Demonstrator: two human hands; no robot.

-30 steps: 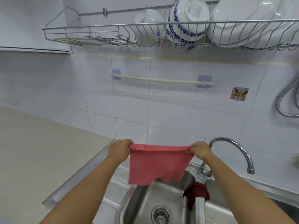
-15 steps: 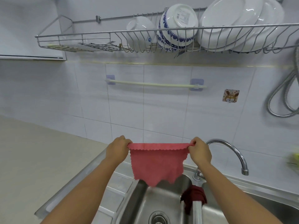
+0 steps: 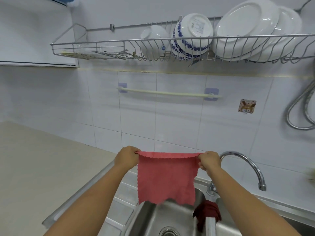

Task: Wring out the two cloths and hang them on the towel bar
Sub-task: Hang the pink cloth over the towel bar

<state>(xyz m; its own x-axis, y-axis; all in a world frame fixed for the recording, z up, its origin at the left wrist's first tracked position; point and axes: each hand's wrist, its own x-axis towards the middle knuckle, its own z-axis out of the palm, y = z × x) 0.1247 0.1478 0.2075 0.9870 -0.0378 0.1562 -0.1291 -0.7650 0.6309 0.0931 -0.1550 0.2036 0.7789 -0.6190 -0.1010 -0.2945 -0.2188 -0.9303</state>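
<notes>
A pink cloth (image 3: 166, 178) hangs spread out flat between my two hands above the sink. My left hand (image 3: 127, 157) pinches its upper left corner and my right hand (image 3: 209, 160) pinches its upper right corner. A dark red cloth (image 3: 207, 213) lies bunched over the divider between the two sink basins, below my right forearm. The cream towel bar (image 3: 168, 93) is fixed on the tiled wall well above the pink cloth, with nothing on it.
A curved steel faucet (image 3: 245, 164) stands just right of my right hand. A wire dish rack (image 3: 119, 48) with bowls and plates (image 3: 245, 26) hangs above the bar. A metal shower hose (image 3: 300, 108) loops at the right. The steel sink (image 3: 153, 218) lies below, a beige counter (image 3: 34, 167) to the left.
Both hands have lifted the stretched pink cloth a little higher above the sink, and the view has tilted up towards the wall. The dark red cloth has not moved.
</notes>
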